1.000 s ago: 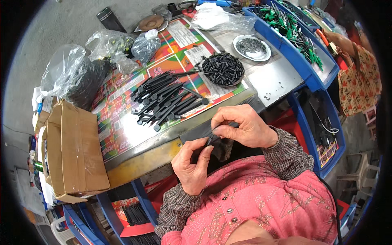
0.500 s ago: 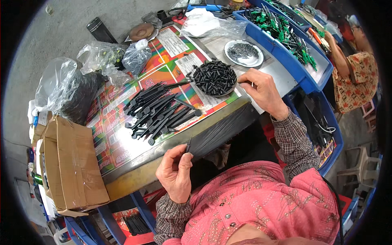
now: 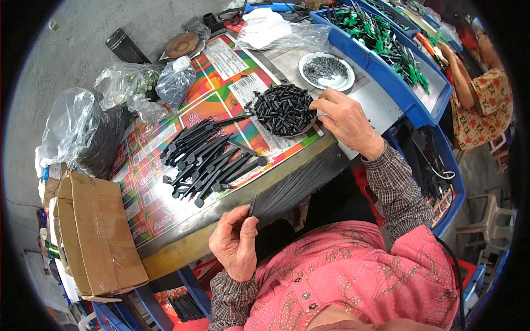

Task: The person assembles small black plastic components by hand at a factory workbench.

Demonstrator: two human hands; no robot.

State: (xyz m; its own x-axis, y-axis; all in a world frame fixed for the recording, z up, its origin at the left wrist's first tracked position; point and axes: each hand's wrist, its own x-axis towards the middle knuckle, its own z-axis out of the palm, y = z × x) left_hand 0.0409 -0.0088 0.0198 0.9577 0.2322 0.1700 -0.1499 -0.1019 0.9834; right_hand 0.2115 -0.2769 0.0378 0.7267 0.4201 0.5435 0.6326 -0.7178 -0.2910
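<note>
Near the table's front edge, my left hand (image 3: 234,243) pinches a small black piece (image 3: 252,208) upright between thumb and forefinger; a thin pin-like tip sticks up from it. My right hand (image 3: 349,122) is at the right rim of a round dish heaped with short black tubes (image 3: 282,110). Its fingers are curled with the tips against the heap, and whatever they may pinch is hidden. Left of the dish lies a pile of long black plastic sticks with round ends (image 3: 207,163). Behind my right hand stands a white plate (image 3: 350,83) of thin grey metal pins (image 3: 324,69).
A cardboard box (image 3: 105,237) and clear bags of black parts (image 3: 83,138) line the left side. Blue trays (image 3: 411,105) with green-and-black parts (image 3: 375,41) fill the back right. Another person (image 3: 480,105) works beyond them. A beige stool (image 3: 486,223) stands at far right.
My right hand has moved slightly left, its fingertips now over the edge of the tube heap. My left hand keeps its pinch, almost in place. The view has shifted a little.
</note>
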